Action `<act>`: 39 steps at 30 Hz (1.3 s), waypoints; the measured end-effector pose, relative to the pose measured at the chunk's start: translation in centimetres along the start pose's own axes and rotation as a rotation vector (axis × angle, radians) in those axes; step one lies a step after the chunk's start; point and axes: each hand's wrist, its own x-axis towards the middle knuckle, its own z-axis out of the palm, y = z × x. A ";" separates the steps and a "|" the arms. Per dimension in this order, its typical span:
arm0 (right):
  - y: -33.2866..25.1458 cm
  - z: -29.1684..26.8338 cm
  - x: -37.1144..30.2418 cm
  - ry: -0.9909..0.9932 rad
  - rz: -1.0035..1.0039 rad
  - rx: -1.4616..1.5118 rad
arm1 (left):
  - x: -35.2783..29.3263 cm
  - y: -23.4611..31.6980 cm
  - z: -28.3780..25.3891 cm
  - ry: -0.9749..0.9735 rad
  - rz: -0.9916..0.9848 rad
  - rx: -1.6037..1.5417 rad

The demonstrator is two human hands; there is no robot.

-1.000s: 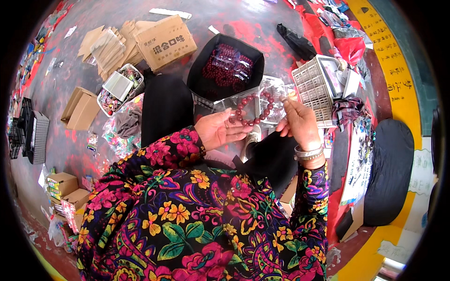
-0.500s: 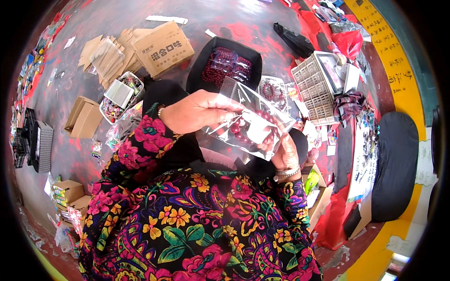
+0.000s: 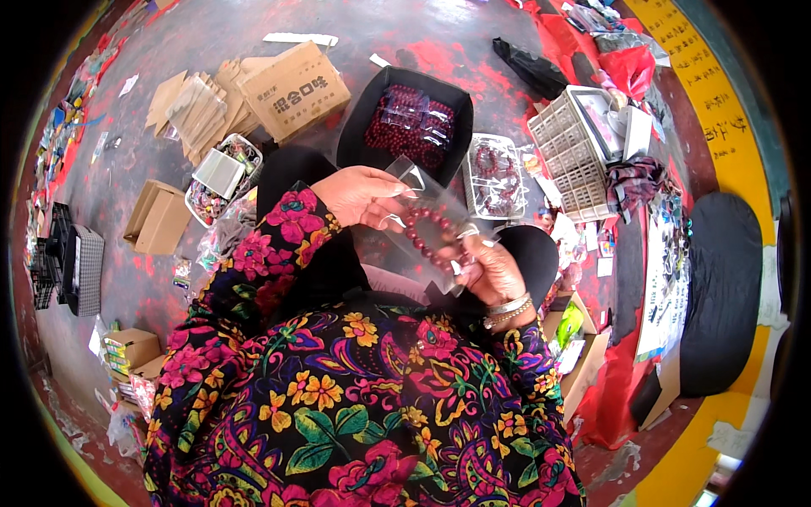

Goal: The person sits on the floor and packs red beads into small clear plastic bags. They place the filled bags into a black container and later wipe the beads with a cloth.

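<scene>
Between my two hands, above my lap, is a clear plastic bag [image 3: 409, 175] with a dark red bead bracelet [image 3: 420, 240]. The beads show as a loop against the film; whether they lie inside or behind it I cannot tell for sure. My left hand [image 3: 359, 196] pinches the bag's upper left side. On the other side my right hand [image 3: 492, 272] is closed on the lower right part of the bag and the bracelet's edge. Beyond them a black bin [image 3: 359, 127] holds many dark red bead bracelets, some under clear packets.
A white basket [image 3: 470, 182] with bracelets stands right of the bin, beside a larger woven basket [image 3: 566, 156]. To the left are a cardboard box [image 3: 294, 91], flattened cardboard [image 3: 194, 110], a basket of small goods [image 3: 201, 207] and an open carton [image 3: 158, 218].
The bag has turned and dropped slightly to the left, so glare is less and the bead loop shows clearly. My right hand has moved left and down; my left hand still grips the bag.
</scene>
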 end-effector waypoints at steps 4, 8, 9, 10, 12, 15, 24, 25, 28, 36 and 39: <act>-1.4 0.7 -0.2 0.047 -0.038 -0.029 | 0.2 -1.9 0.6 0.007 0.000 -0.154; -1.9 0.4 -0.2 0.091 -0.042 -0.191 | 0.4 -2.7 0.8 0.004 -0.030 -0.221; -1.9 0.5 0.0 0.092 -0.035 -0.209 | 0.3 -2.7 0.8 0.002 -0.033 -0.235; -2.5 1.3 -0.6 0.087 -0.098 -0.297 | 0.2 -2.7 1.0 0.046 -0.044 -0.216; -2.6 1.4 -0.4 0.100 -0.071 -0.276 | -0.1 -2.5 1.2 0.030 -0.048 -0.258; -3.3 1.9 -0.7 0.042 -0.122 -0.282 | 0.1 -2.4 0.8 -0.025 -0.047 -0.310; -4.8 2.5 -1.2 -0.010 -0.190 -0.348 | -0.1 -3.1 1.4 -0.039 0.032 -0.371; -4.9 2.7 -1.2 -0.018 -0.199 -0.345 | -0.2 -3.0 1.7 -0.016 0.048 -0.361; -5.1 3.0 -1.2 -0.026 -0.196 -0.267 | 0.0 -3.0 2.1 0.081 0.086 -0.324; -4.3 1.4 -0.4 0.148 -0.070 -0.132 | 1.1 -4.4 2.9 0.078 0.232 -0.469; -4.4 1.2 -0.4 0.223 -0.176 -0.188 | 1.2 -5.3 3.5 0.010 0.234 -0.502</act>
